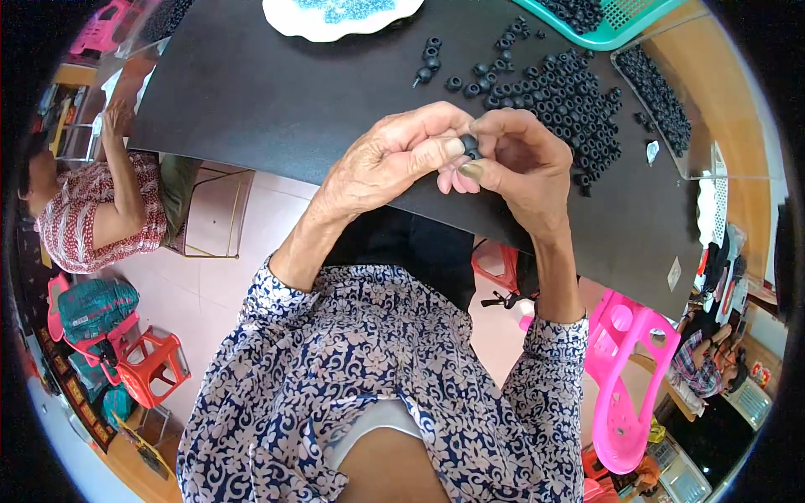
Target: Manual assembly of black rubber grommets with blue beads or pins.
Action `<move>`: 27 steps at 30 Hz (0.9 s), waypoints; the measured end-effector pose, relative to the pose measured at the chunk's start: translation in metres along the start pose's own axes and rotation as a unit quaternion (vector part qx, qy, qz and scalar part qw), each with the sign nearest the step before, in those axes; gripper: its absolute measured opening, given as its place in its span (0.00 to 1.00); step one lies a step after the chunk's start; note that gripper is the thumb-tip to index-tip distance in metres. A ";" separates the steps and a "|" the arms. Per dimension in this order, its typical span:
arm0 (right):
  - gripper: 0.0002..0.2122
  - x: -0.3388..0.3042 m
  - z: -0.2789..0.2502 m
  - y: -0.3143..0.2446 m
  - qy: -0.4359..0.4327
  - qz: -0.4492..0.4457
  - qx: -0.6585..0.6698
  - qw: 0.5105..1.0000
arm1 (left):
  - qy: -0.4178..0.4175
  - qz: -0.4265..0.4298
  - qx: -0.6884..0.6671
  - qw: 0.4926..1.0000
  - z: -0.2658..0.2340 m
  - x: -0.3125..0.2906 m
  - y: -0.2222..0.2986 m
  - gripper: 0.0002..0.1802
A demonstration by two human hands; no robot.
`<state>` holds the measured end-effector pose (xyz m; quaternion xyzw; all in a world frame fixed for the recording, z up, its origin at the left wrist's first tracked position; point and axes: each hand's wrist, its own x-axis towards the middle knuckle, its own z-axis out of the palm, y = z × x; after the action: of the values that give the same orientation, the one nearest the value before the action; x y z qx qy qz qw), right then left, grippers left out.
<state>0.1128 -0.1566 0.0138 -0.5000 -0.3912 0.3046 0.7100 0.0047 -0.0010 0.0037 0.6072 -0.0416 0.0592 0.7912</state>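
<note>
Over the near edge of the dark table, my two hands meet, fingers pinched together. Small black beads sit between the thumbs and fingertips; how many there are is partly hidden. My left hand presses them from the left with its thumb. From the right, my right hand closes on them, its thumb against the lower bead. Just beyond the hands lies a loose pile of black beads with holes. A short row of joined black beads lies farther off, a small tip poking from its near end.
A white wavy-edged plate holding tiny blue pieces stands at the far side. At the far right are a green basket and a clear tray, both with black beads. A pink chair stands right; another person sits left.
</note>
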 end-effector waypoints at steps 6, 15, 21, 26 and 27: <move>0.13 -0.002 0.001 0.000 0.046 -0.005 -0.038 0.998 | 0.019 0.009 0.004 1.000 0.000 0.000 -0.003 0.17; 0.09 -0.001 0.001 0.000 0.077 -0.008 -0.070 0.995 | 0.042 0.018 0.031 0.998 0.004 0.001 0.003 0.14; 0.08 0.002 0.003 0.000 0.074 -0.016 -0.050 0.996 | 0.069 0.030 0.083 0.994 0.007 0.000 0.004 0.13; 0.07 0.000 0.003 0.001 0.087 -0.018 -0.064 0.994 | 0.096 0.023 0.088 0.991 0.009 0.001 0.003 0.12; 0.07 0.000 0.003 0.000 0.087 -0.018 -0.064 0.994 | 0.096 0.023 0.089 0.991 0.009 0.001 0.003 0.12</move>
<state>0.1101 -0.1550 0.0142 -0.5618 -0.3557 0.2216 0.7133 0.0051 -0.0088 0.0092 0.6653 0.0261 0.1385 0.7332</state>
